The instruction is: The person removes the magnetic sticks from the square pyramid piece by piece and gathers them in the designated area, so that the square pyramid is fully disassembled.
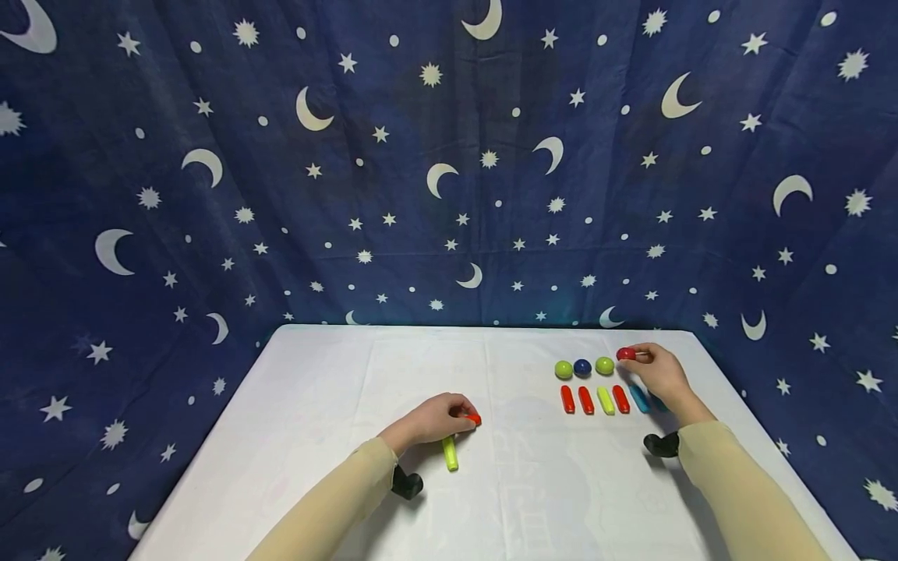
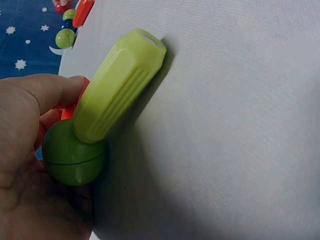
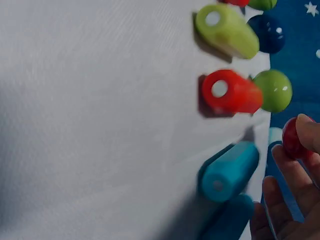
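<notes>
Between its thumb and fingers, my left hand (image 1: 436, 418) pinches a red stick (image 1: 474, 419), which shows only in part. Close by that palm, in the left wrist view, a green ball (image 2: 75, 155) meets the end of a yellow-green ribbed stick (image 2: 120, 85); the ball is hidden in the head view. Over at the right, my right hand (image 1: 659, 372) holds a small red ball (image 1: 627, 354) in its fingertips. It is at the end of a row with a green ball (image 1: 605, 365), a dark blue ball (image 1: 582, 368) and another green ball (image 1: 563, 370).
In front of the balls lies a row of sticks, including a red stick (image 1: 567, 399), a yellow-green stick (image 1: 606, 400) and a blue stick (image 1: 639, 398). Everything rests on a white-covered table (image 1: 316, 389), with a star-patterned blue curtain (image 1: 393, 179) around its far sides.
</notes>
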The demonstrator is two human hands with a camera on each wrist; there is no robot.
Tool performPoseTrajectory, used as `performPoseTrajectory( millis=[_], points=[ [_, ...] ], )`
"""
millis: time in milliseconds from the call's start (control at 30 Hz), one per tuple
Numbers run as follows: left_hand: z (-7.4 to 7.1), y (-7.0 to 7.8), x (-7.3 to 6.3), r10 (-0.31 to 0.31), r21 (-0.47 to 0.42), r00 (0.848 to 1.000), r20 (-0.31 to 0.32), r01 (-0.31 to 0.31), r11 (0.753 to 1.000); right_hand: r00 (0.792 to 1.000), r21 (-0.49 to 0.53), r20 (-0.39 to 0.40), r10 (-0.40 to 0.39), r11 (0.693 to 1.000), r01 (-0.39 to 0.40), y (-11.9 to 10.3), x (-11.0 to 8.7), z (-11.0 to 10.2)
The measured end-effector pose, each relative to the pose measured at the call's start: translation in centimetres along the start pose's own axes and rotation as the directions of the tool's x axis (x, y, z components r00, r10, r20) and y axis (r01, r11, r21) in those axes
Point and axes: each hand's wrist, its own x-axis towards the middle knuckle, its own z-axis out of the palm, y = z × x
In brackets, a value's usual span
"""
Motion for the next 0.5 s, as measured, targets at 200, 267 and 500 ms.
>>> performPoseTrajectory(
  millis=[200,267,500],
  points=[
    [0.1,0.0,0.0,-0.002,-0.002,1.0,0.001,0.002,1.0,1.0,-0.049,0.012,0.029,0.998,-0.028,0.9,0.3,0.0],
    [0.1,0.0,0.0,-0.003,-0.001,1.0,-0.002,0.003,1.0,0.999,-0.065,0.011,0.034,0.997,-0.033,1.1,0.4,0.0],
    [0.1,0.1,0.0,-0.004,0.002,1.0,-0.005,0.004,1.0,0.998,-0.09,0.024,0.059,0.994,-0.056,1.4,0.6,0.1]
  ],
)
